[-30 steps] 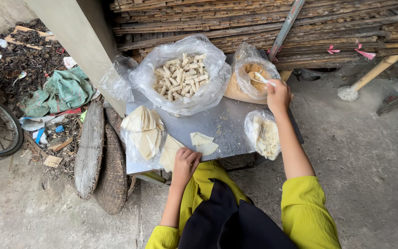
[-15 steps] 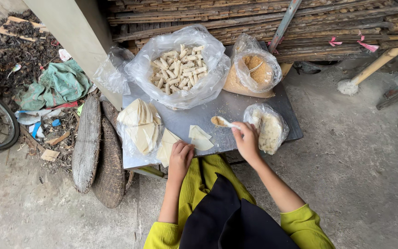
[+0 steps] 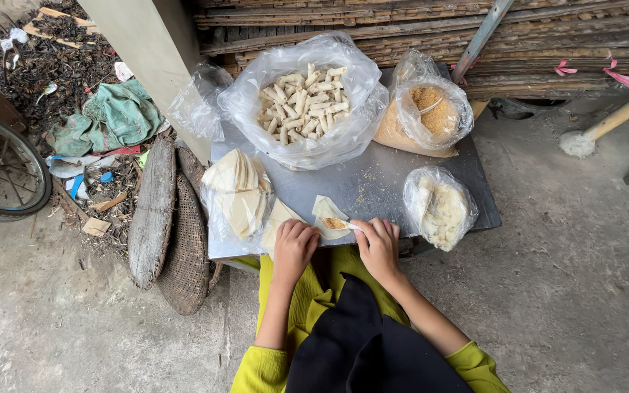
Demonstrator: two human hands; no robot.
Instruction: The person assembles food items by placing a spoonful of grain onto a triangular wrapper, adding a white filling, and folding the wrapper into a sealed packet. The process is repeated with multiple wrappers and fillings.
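We work at the near edge of the grey counter (image 3: 373,182), both hands low over one pale wrapper (image 3: 327,210). Our right hand (image 3: 378,244) grips a small spoon (image 3: 343,225) whose bowl holds a dab of brown filling and rests on the wrapper. Our left hand (image 3: 294,244) lies curled, fingers pressing on a second wrapper (image 3: 277,218) just to its left; it grasps nothing we can make out.

Beyond the left hand stands a large clear bag of finished rolls (image 3: 303,102), mouth wide open, the pale rolls heaped inside. Beyond the right hand a smaller open bag of brown crumbly filling (image 3: 427,109) leans at the far edge. To the right of the right hand a knotted-looking bag of pale lumps (image 3: 440,207) sits at the counter's right edge. Left of the left hand a bag of stacked wrappers (image 3: 238,191) overhangs the left edge.

Bare counter lies between the hands and the two far bags. Left of the counter, two woven trays (image 3: 169,225) lean on the concrete floor (image 3: 52,320).
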